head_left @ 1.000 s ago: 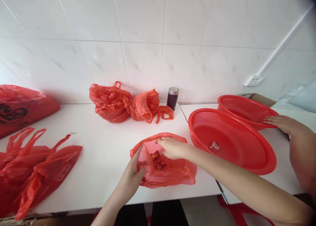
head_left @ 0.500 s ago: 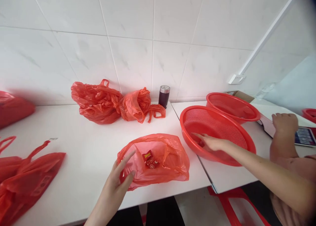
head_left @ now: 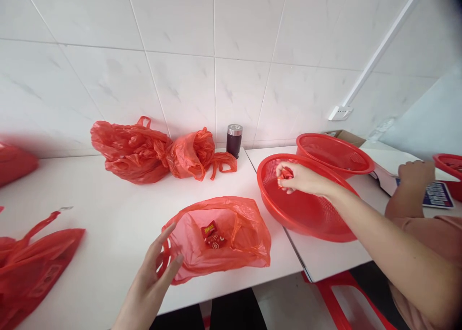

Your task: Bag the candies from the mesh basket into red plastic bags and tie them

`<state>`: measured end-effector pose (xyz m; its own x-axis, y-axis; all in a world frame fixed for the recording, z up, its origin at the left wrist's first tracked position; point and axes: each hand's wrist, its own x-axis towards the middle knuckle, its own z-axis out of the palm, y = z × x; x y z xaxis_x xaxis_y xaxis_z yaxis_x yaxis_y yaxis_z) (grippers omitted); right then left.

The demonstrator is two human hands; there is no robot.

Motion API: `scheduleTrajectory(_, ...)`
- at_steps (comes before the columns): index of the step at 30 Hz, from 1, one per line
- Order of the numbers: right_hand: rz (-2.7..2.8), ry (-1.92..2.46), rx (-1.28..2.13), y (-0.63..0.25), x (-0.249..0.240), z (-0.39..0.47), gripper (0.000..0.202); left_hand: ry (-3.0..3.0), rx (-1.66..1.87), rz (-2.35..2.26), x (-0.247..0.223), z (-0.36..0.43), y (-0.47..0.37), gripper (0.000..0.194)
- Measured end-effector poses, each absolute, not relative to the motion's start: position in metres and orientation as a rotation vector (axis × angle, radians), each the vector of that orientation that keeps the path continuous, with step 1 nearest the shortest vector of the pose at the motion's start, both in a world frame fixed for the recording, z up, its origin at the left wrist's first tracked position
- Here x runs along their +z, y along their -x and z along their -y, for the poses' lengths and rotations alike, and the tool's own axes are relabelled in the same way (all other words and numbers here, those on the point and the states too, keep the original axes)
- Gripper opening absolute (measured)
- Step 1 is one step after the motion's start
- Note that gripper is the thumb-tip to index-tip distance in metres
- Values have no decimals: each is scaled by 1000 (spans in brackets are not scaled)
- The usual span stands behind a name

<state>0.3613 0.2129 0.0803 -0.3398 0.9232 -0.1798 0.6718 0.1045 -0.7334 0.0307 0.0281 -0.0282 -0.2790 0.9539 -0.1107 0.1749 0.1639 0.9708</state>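
Observation:
An open red plastic bag (head_left: 249, 258) lies on the white table, with several small red wrapped packets (head_left: 212, 234) inside. At its left edge is my left hand (head_left: 157, 267), thumb and fingers spread apart, with a bag handle loop beside the fingers. My right hand (head_left: 298, 178) is closed around small red wrapped packets (head_left: 286, 173), over the left part of a large red perforated basket (head_left: 306, 207).
Crumpled red bags (head_left: 135, 152) and a dark tumbler (head_left: 234, 141) stand near the wall. Another red bag (head_left: 46, 262) lies at left. Behind the basket is a second basket (head_left: 335, 152). At right, a person's arm (head_left: 407, 190) rests by a scale (head_left: 436, 194).
My right hand has risen from the basket's bottom with red packets in its fingers. My left hand stays spread at the bag's left edge. The view has shifted slightly.

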Motion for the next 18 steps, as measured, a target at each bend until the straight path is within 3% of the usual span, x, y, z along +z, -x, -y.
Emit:
scheduleTrajectory(4,2294,1187,1325,-297,80,-177,17,-1190,1173,-1684,-22,-30,-34,63)
scheduleTrajectory(10,2675,1238,930,-252,41,-156,57,-1228,1289,-1724,-13,-28,-47,51)
scheduleTrajectory(12,2588,1235,802,-274,44,-172,53,-1239,1305,-1730,-12,-26,-47,50)
scheduleTrajectory(15,2456,1467,485,-329,47,-201,31,-1227,1292,-1711,-12,-26,-45,53)
scheduleTrajectory(18,2356,2026,493,-381,30,-217,41,-1212,1291,-1699,-13,-26,-43,55)
